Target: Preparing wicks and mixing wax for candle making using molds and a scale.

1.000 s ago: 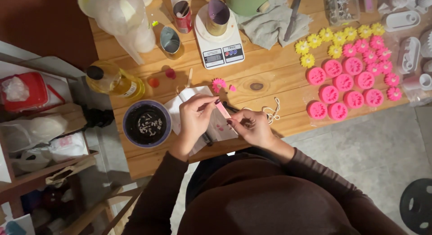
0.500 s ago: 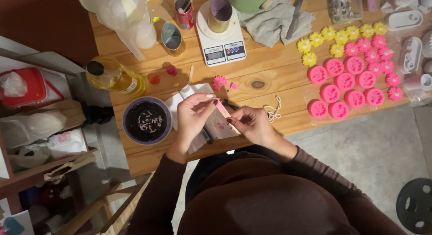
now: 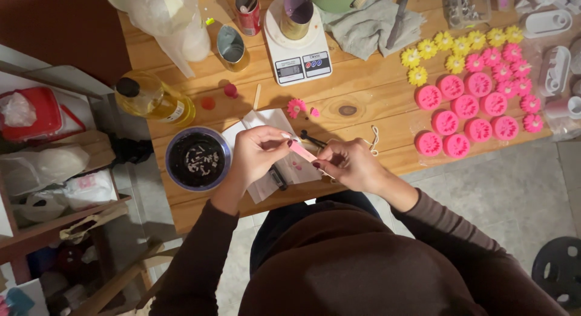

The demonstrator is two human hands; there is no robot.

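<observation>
Table edge: the wooden table [image 3: 363,104] ends just below both hands, floor beyond.
Left side: a dark bowl [image 3: 198,158] sits just beside the left hand [image 3: 257,154].
Centre: left hand and right hand [image 3: 348,165], fingers pinched, share a small pink piece [image 3: 303,151] over white paper [image 3: 266,119].
Right: pink moulds [image 3: 463,113] well apart, bare wood between.
Behind: a scale [image 3: 298,47] stands farther back.

Long dark-brown sleeves, brown top — dark-painted nails on fingers [image 3: 289,143].

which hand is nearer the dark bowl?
Left. The left hand sits right beside the dark bowl; the right hand is farther off, beyond the left.
</observation>
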